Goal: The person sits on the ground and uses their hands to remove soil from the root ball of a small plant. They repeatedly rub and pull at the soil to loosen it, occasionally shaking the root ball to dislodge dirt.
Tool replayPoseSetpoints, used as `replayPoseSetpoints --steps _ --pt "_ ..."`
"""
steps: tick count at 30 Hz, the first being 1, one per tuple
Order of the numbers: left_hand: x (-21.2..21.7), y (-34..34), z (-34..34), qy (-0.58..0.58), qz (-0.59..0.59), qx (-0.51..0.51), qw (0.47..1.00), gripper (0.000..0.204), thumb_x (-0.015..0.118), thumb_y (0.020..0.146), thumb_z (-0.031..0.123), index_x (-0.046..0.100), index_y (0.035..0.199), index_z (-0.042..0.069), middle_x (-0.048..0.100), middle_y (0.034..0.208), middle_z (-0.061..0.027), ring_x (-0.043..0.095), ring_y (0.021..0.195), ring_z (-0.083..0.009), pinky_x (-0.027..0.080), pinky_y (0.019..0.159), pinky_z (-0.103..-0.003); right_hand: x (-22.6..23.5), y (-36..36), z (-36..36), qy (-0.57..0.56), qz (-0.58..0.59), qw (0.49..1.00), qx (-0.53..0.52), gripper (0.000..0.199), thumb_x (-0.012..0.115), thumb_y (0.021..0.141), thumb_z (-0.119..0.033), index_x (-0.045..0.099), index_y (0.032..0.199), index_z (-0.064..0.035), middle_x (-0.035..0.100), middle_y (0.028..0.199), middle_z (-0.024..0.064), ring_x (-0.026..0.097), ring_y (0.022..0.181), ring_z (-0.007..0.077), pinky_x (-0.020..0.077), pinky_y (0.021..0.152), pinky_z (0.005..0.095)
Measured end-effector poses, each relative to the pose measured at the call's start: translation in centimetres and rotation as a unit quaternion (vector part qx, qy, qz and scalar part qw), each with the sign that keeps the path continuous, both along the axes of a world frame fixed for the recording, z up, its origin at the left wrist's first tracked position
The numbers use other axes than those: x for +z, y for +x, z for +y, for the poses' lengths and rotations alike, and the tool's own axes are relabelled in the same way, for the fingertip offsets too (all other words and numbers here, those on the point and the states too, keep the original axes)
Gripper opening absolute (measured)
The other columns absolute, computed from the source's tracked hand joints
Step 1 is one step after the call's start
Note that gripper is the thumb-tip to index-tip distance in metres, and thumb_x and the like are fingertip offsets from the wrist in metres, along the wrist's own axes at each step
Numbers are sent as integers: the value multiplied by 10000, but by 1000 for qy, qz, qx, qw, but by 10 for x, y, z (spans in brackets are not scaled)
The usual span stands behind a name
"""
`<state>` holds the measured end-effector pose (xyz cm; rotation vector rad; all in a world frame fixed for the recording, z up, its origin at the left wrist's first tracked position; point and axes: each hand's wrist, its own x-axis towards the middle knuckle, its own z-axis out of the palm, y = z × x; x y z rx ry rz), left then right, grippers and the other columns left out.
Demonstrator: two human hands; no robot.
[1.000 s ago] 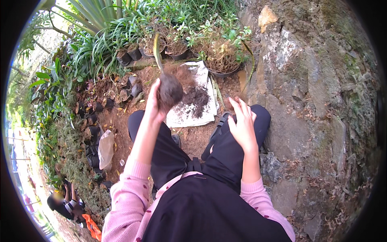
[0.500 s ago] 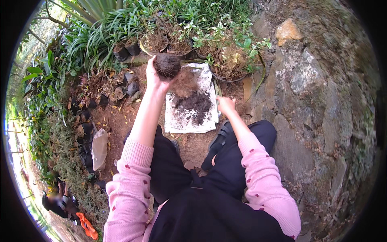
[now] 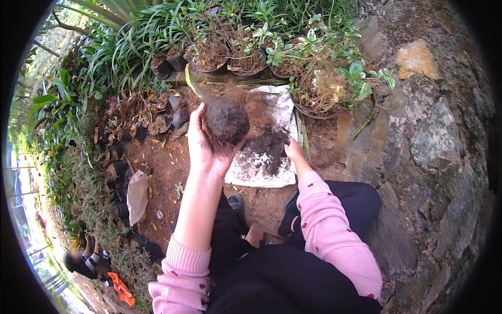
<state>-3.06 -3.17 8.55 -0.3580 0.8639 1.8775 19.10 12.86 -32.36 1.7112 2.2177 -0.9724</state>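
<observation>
1. The left hand [image 3: 205, 149] is raised over the bare reddish ground, its fingers curled around a dark, round clump of soil bound with fine brown roots [image 3: 226, 121]; it grips the clump from the left and below.
2. A thin yellow-green stalk [image 3: 191, 83] rises from the top left of the clump.
3. The clump is held in the air, above the left edge of a white plastic sheet spread on the ground [image 3: 264, 175].
4. The right hand [image 3: 293, 150] reaches down to the sheet and rests at its right side, just beside a loose heap of dark soil [image 3: 267, 149] lying on it; whether this hand is open or closed cannot be told, because the fingers are not clear.
5. Both arms wear pink knitted sleeves with small dark red spots [image 3: 334, 230]; the left sleeve is pushed back to the elbow.
6. Beyond the sheet stands a row of round black plastic pots with green and variegated plants [image 3: 246, 60].
7. To the right lies a grey rough stone wall [image 3: 434, 152].
8. To the left, a crumpled pale plastic bag [image 3: 137, 191] lies on the earth near small black nursery pots [image 3: 117, 172].
</observation>
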Motion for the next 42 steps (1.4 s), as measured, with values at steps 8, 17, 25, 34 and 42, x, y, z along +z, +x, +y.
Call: replayPoseSetpoints --steps 8,17,25,34,42 --pt "-8 -7 -15 -16 -5 17 1000 462 562 851 434 521 1161 94 590 1118 -108 580 1023 -282 462 910 -480 14 -31 -8 -66 -102 990 -70 543 686 778 -385 521 1275 -239 537 1299 64 409 1274 256 268 1039 569" --pt "-3 -11 -10 16 -27 27 999 413 582 853 367 528 1128 63 567 1084 -134 546 1009 -289 435 950 -480 7 -22 -14 48 -59 995 -70 140 676 782 -247 693 920 -253 699 921 -17 630 943 201 228 991 574" --pt "-13 -18 -5 -10 -9 34 999 499 565 837 453 500 1190 105 575 1143 -113 570 1031 -283 444 907 -489 30 -6 -19 -3 -90 996 9 453 675 790 -283 557 1226 -246 594 1217 7 532 1143 227 233 991 609" --pt "-1 -12 -17 35 -37 22 998 424 554 861 391 539 1144 75 572 1100 -129 543 1031 -283 430 953 -477 32 -47 -42 133 -59 970 194 546 722 733 -234 538 1247 -217 506 1301 -11 416 1213 197 272 983 542" --pt "0 -19 -13 17 -38 47 998 418 538 874 385 538 1154 75 571 1102 -129 543 1032 -283 429 959 -481 9 -62 -51 172 -161 971 45 349 456 888 -150 567 1212 -218 406 1405 15 364 1264 201 231 1015 552"
